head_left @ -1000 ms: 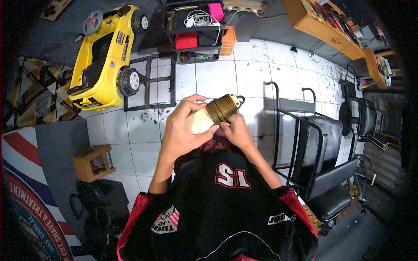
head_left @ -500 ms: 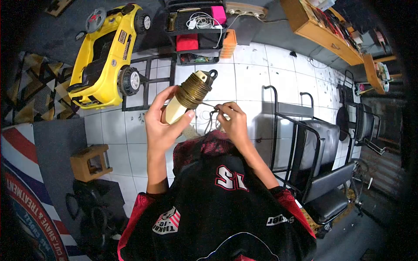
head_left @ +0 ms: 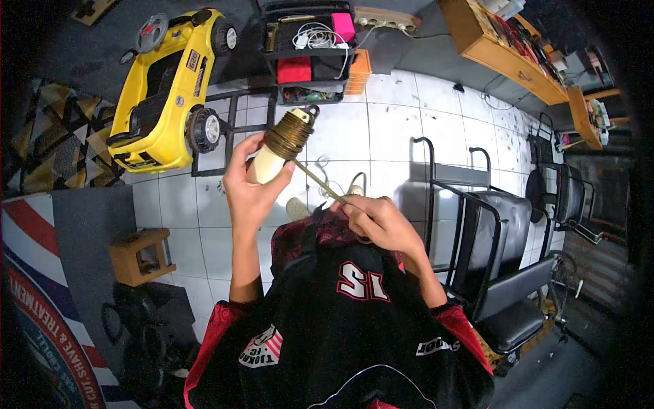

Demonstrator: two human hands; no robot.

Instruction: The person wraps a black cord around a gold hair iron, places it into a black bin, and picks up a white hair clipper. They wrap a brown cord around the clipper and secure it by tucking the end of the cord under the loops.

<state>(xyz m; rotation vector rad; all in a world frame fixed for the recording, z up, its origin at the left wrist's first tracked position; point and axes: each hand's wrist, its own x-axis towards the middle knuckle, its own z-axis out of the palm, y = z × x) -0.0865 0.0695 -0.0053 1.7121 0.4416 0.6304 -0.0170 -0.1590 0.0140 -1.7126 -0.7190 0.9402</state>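
Note:
My left hand (head_left: pixel 253 187) is wrapped round the cream handle (head_left: pixel 267 165) of a tool, held tilted up to the right. Brownish cord is wound in many turns into a coil (head_left: pixel 291 135) on its upper part, and a dark ring (head_left: pixel 313 110) tops it. From the coil a taut strand (head_left: pixel 319 182) runs down to the right into my right hand (head_left: pixel 381 221), whose fingers are pinched on it. Below that hand the rest of the cord is mostly hidden.
A yellow toy car (head_left: pixel 167 88) stands at the upper left, beside a black shelf (head_left: pixel 310 58) with cables. Black metal-framed chairs (head_left: pixel 501 225) are on the right. A wooden stool (head_left: pixel 142 256) is at the lower left, on white floor tiles (head_left: pixel 395 123).
My right hand has moved down and to the right, and a longer straight strand shows between it and the coil. The tool in my left hand has shifted slightly left.

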